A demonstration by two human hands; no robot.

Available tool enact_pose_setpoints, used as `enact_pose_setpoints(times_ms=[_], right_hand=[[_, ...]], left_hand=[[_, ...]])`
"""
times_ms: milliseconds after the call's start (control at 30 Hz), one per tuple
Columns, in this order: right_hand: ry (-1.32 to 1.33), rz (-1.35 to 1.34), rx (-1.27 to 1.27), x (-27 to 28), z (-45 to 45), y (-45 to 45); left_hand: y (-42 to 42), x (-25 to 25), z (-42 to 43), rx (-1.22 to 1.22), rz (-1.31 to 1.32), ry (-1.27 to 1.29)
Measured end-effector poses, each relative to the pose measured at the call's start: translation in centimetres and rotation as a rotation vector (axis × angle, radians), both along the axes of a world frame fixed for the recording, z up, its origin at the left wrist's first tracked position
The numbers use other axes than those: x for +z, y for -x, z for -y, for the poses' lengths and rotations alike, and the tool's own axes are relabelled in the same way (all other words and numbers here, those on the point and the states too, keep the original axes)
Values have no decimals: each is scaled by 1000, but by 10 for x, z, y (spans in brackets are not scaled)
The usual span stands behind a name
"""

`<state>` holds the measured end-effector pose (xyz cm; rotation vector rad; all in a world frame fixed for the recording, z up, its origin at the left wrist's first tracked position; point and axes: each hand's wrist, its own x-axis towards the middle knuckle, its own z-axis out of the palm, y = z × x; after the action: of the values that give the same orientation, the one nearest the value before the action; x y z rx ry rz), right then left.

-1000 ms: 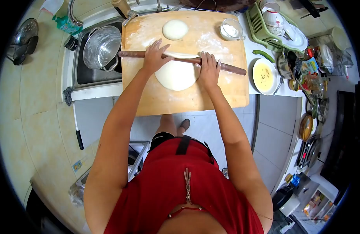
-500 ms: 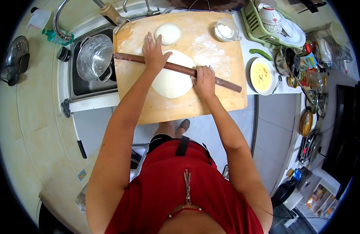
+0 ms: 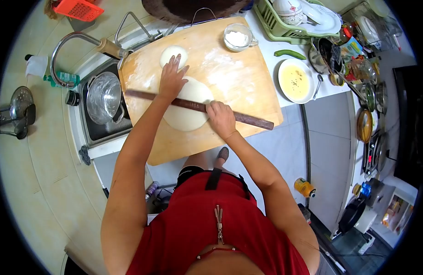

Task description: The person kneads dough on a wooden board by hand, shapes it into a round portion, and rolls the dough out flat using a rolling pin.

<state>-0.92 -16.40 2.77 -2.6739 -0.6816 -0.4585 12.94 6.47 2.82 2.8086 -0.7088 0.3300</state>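
Note:
A flattened round of white dough (image 3: 186, 120) lies on the wooden board (image 3: 248, 82), with a dark brown rolling pin (image 3: 253, 120) slanting across its middle. My left hand (image 3: 172, 81) is open, its fingers stretched out and its palm over the pin's left part. Its fingertips overlap the lower edge of a smaller dough ball (image 3: 174, 55); whether they touch it I cannot tell. The fingers of my right hand (image 3: 221, 119) curl over the pin at the right edge of the dough. Loose flour dusts the board around them.
A glass cup of flour (image 3: 237, 38) stands on the board's far right corner. Beyond are a bowl of yellow liquid (image 3: 295, 81), a green pepper (image 3: 289, 54) and a dish rack (image 3: 285, 30). Left of the board, a metal pot (image 3: 104, 98) sits in the sink (image 3: 93, 129).
The camera view has shifted and turned. The pin now crosses nearer the middle of the dough. My left hand's fingertips have moved from beside the dough ball to overlap its edge.

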Motion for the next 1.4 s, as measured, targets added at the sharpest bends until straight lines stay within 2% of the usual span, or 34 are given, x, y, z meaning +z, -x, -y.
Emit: enact_pose_setpoints(times_ms=[67,200,333,400,467,567,767,800,900,967,1033,1100,1167,1267,1367,1400], right_hand=[[2,-3,10,3,6,12],[-30,-54,66,8,15,43],[-67,-76,73,14,17,64],[-87,-54,65,16,18,67],[-95,-54,56,17,20,72],[-91,-71,39,17,30,79],[-147,-68,-47,18,45,91],[-157,-64,-66,18,47,93],[-181,-80,-88,22,54,98],[-208,-76,-81,26,58,97],[-213,-61,-19,22,64,97],[-211,-69,31,19,65,99],[-229,-64,83,19,63,100],[-207,-83,179,14,64,107],[-159,-136,261,11,63,112],[-152,-158,284,9,62,116]], left_hand=[[-1,3,2,-5,-24,4],[-19,24,30,-107,9,180],[-72,65,115,-152,-42,350],[-103,78,158,-217,-9,307],[-142,68,187,-279,-16,80],[-182,54,224,-207,-443,-326],[-229,-14,233,-288,-519,-411],[-218,-1,225,-321,-491,-291],[-180,58,203,-145,-646,181],[-142,77,160,-209,-611,390],[-64,94,95,-21,-871,490],[-16,92,50,-17,-982,403],[19,54,7,-86,-925,460],[48,-3,-24,-124,-271,-3],[66,-25,-4,-54,-213,-118],[78,-17,10,-71,-194,-83]])
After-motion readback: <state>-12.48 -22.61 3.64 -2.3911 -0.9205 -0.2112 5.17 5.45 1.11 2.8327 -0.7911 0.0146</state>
